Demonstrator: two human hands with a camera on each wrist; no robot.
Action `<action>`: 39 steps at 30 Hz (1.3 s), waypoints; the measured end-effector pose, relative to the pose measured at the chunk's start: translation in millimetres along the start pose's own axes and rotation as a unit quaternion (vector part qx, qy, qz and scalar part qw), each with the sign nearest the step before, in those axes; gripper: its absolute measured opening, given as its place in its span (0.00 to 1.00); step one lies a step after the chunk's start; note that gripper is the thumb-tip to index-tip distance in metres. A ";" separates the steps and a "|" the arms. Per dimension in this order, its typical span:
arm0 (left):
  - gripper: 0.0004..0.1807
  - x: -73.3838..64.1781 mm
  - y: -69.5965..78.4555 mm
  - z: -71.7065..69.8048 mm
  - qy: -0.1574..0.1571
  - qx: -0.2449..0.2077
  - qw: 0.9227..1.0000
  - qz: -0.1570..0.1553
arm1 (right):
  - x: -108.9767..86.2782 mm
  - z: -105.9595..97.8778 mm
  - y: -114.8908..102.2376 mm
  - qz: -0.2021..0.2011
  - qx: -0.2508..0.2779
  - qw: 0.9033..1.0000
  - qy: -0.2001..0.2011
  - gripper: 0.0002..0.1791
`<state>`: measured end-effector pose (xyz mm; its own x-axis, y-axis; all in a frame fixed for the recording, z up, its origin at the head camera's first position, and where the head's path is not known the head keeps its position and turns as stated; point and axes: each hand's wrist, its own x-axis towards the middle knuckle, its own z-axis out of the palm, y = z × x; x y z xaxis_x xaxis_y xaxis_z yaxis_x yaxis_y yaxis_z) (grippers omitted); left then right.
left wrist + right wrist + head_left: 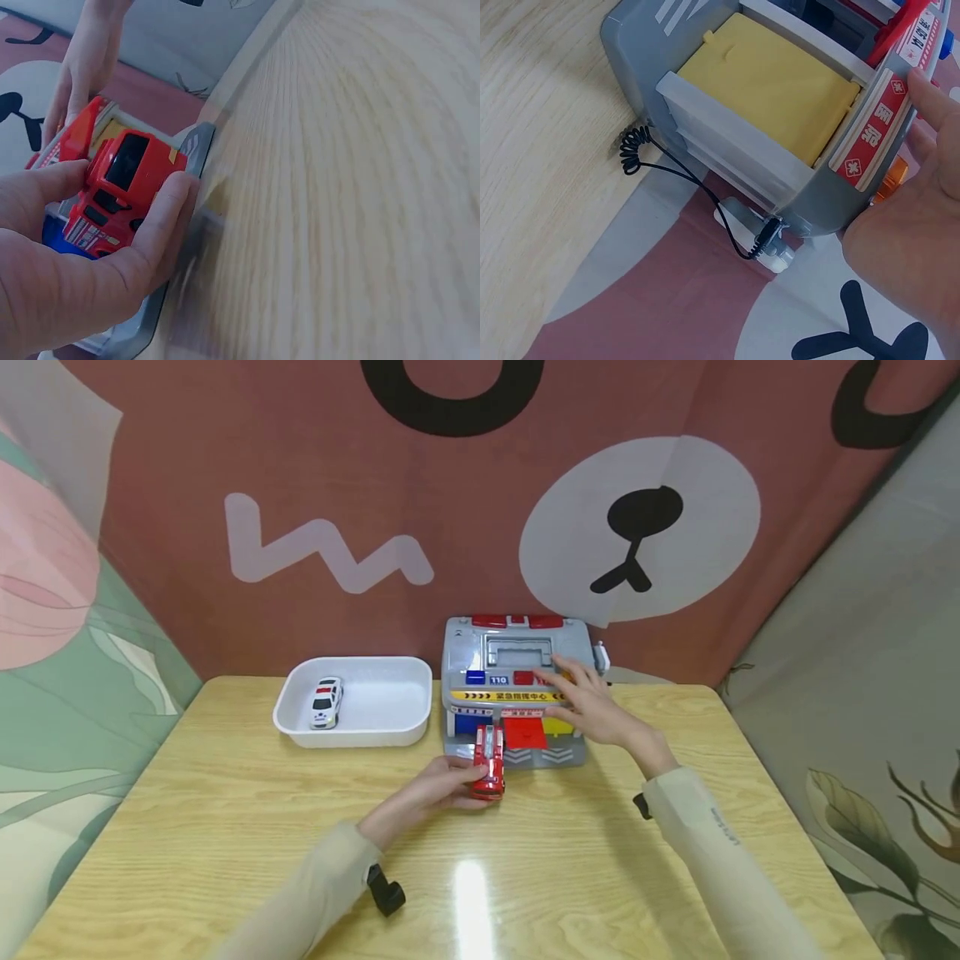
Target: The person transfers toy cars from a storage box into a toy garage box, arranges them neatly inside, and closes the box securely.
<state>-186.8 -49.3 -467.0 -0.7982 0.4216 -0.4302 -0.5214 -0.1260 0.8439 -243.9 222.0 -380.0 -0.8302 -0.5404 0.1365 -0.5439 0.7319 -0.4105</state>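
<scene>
My left hand (442, 783) pinches a red toy fire truck (489, 764) between thumb and fingers at the front of a grey toy emergency station (465, 647). The truck points toward the station's bays. The middle bay's red door (524, 732) is swung up and sticks outward. My right hand (600, 712) lies over the station's right side with fingers extended, a fingertip at the red button (522, 677). In the right wrist view the yellow door (769, 82) is closed, and my thumb touches the front edge above it. The blue door (471, 724) is partly hidden by the truck.
Left of the station stands a white tray (375, 737) with a white toy police car (326, 703) inside. A white toy handset (754, 236) with a coiled black cord (635, 150) hangs at the station's side. A printed curtain (337, 460) rises behind the wooden table (247, 827).
</scene>
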 end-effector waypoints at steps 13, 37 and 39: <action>0.24 16.0 -1.4 17.1 -0.020 -0.005 1.000 -0.015 | 2.5 1.4 -4.4 0.006 -0.009 1.000 -0.003 0.36; 0.22 33.9 -2.6 38.8 -0.007 -0.031 0.999 0.002 | 0.6 1.2 -6.3 0.018 -0.008 1.000 0.001 0.35; 0.23 35.2 -2.5 39.7 -0.005 -0.041 0.999 0.002 | -0.2 1.1 -6.0 0.018 -0.009 1.000 0.002 0.35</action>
<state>-201.6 1.5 -471.6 -0.7974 0.4303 -0.4230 -0.5415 -0.2010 0.8163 -240.3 217.2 -378.5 -0.8499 -0.5119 0.1249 -0.5155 0.7588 -0.3982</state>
